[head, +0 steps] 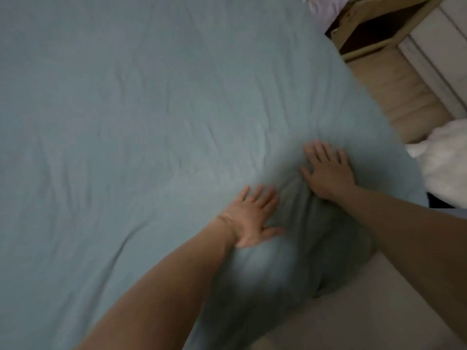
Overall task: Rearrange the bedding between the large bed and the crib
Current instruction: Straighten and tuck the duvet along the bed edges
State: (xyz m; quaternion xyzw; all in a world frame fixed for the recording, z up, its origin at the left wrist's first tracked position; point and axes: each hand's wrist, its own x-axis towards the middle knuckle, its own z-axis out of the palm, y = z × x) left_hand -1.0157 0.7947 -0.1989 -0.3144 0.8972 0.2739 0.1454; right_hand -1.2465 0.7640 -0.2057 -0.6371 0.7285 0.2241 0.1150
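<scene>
Head view: we look down on a big bed covered by a blue-grey sheet (151, 122). The sheet fills most of what we see. It has soft wrinkles, and it bunches into folds near the bed's corner, low and to the right, where it hangs over the edge.

We see 2 bare arms reaching out from the bottom of the picture. Both are stretched almost straight toward that corner.

The left hand (252, 218) lies flat on the sheet, palm down. Its fingers are straight and a little spread, and its thumb sticks out to the right. It holds nothing; it just presses on the cloth.

The right hand (326, 170) lies flat too, a bit farther up and to the right. Its fingers are straight and spread apart, pressing on the sheet. The bunched folds sit between the 2 hands.

Past the bed's right edge we see a tan floor (409, 102), a wooden shelf (374, 29) at the top right, and a fluffy white thing (444, 162) by the right side. It is too blurry to say what that white thing is.
</scene>
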